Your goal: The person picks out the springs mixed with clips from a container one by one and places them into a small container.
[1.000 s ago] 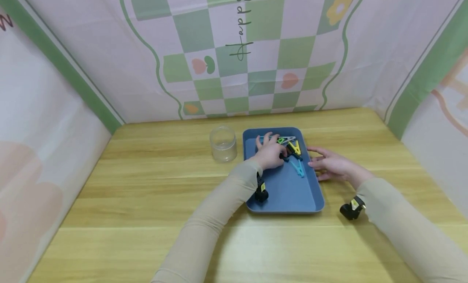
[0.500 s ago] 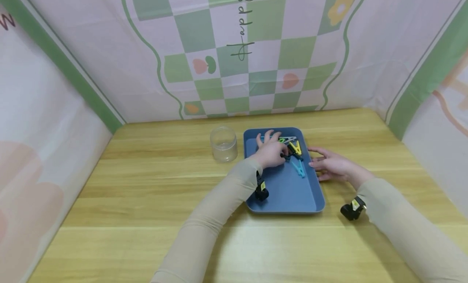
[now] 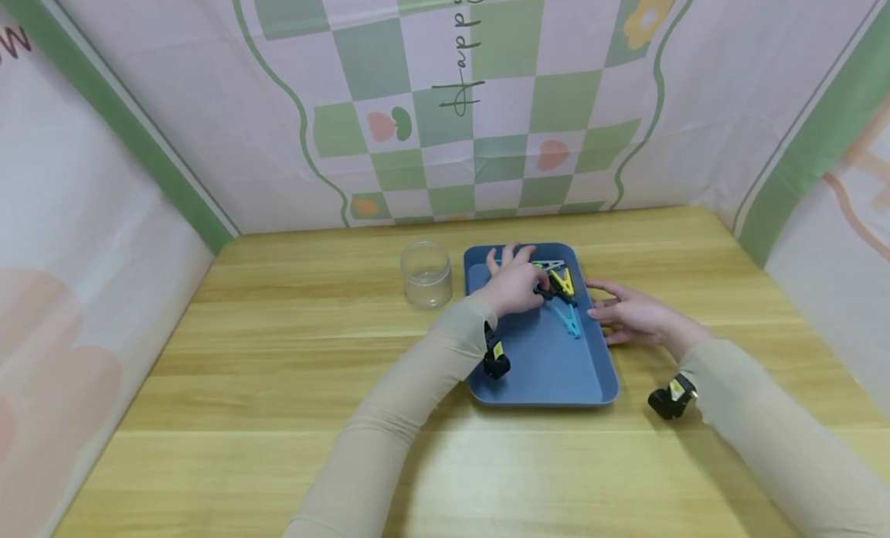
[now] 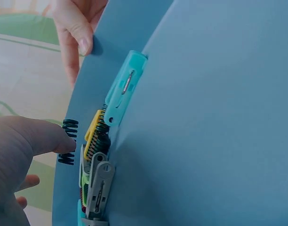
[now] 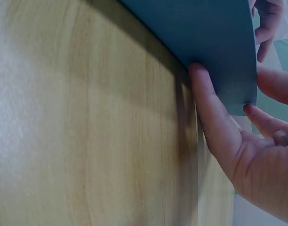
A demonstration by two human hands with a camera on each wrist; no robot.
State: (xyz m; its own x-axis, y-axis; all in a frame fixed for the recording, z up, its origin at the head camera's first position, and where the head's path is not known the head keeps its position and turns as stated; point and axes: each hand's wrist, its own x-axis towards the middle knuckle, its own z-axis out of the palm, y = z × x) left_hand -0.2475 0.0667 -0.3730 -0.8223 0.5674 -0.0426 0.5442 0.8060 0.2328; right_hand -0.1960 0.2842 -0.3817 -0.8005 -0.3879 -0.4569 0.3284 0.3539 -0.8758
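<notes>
My left hand point(image 3: 513, 284) is over the far part of the blue tray point(image 3: 549, 368). Thumb and finger pinch a black toothed clip point(image 4: 70, 126), seen against the tray's wall in the left wrist view; its exact kind is unclear. Below it lie a yellow clothespin point(image 3: 562, 282), a light-blue clothespin point(image 3: 572, 321), a grey clothespin point(image 4: 100, 188) and more dark toothed pieces, partly covering a green one. Outside the tray, my right hand point(image 3: 636, 314) touches the right wall with extended fingers, as the right wrist view point(image 5: 219, 122) also shows.
A clear round jar point(image 3: 426, 279) stands on the wooden table point(image 3: 278, 383), left of the tray. Behind the table hangs a checked cloth point(image 3: 445, 136), with more printed cloth at both sides. Black wrist cameras point(image 3: 670, 399) are strapped at both wrists.
The left hand has shifted slightly toward the back of the tray, with the black clip moving along. The right hand stays against the tray's wall.
</notes>
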